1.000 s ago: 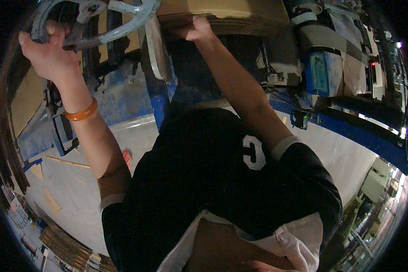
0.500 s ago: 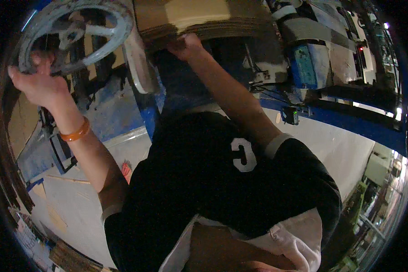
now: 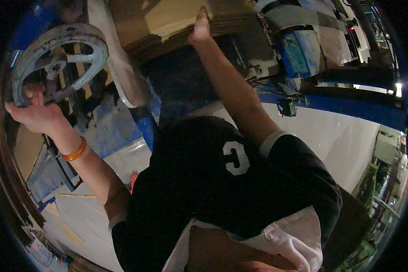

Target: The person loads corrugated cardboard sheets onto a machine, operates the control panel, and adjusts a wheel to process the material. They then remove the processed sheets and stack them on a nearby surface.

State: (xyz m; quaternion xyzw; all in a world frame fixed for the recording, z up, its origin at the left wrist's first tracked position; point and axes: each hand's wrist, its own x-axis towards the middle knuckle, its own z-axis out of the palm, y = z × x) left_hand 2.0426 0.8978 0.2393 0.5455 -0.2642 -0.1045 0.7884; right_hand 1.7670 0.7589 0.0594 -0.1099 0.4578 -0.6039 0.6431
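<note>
At the left, my left hand (image 3: pixel 37 115) is at the lower rim of a worn grey-blue handwheel (image 3: pixel 96 56). Its fingers hook over the rim, while the thumb sticks out to the left; part of the grip is in shadow. An orange bangle (image 3: pixel 75 149) circles that wrist. Further right, my right hand (image 3: pixel 201 31) reaches over the front edge of a stack of brown cardboard sheets (image 3: pixel 167 20). Its fingers stretch forward on the top sheet and hold nothing that I can see.
A pale rounded machine arm (image 3: pixel 118 68) stands between the handwheel and the stack. Right of the stack are a blue box-shaped part (image 3: pixel 299 54) and taped machine parts. A blue beam (image 3: pixel 349 106) carries a small device with a green light (image 3: pixel 286 107).
My right hand has moved from the stack's front edge forward onto its top. The view has shifted, so the handwheel sits lower and further left; my left hand remains at its rim.
</note>
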